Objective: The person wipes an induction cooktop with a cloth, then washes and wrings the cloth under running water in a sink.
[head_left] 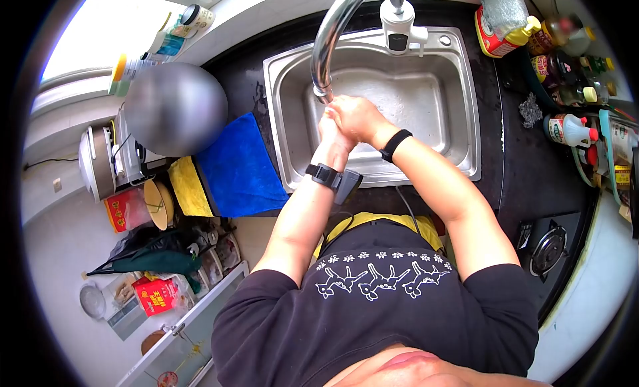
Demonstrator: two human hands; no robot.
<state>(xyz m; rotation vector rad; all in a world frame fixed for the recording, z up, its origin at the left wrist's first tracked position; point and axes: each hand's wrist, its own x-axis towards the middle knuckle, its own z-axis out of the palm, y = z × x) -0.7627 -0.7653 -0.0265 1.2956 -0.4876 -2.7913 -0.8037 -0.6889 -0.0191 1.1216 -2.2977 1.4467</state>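
Observation:
Both of my hands are together over the left part of the steel sink [426, 87], just under the end of the curved chrome faucet [321, 61]. My right hand [361, 118] lies over my left hand [334, 133], its fingers wrapped round the left fingers. The left fingers are mostly hidden beneath it. No object shows between the hands. A black strap with a small dark box [347, 186] is on my left wrist, and a black band [396, 145] circles my right wrist. Whether water is running is hard to tell.
A blue cloth [241, 166] and a yellow cloth [190, 186] lie left of the sink. A white tap unit [397, 27] stands behind it. Bottles [566, 129] crowd the right side, above a gas burner [548, 250]. A blurred round object [176, 109] is at the left.

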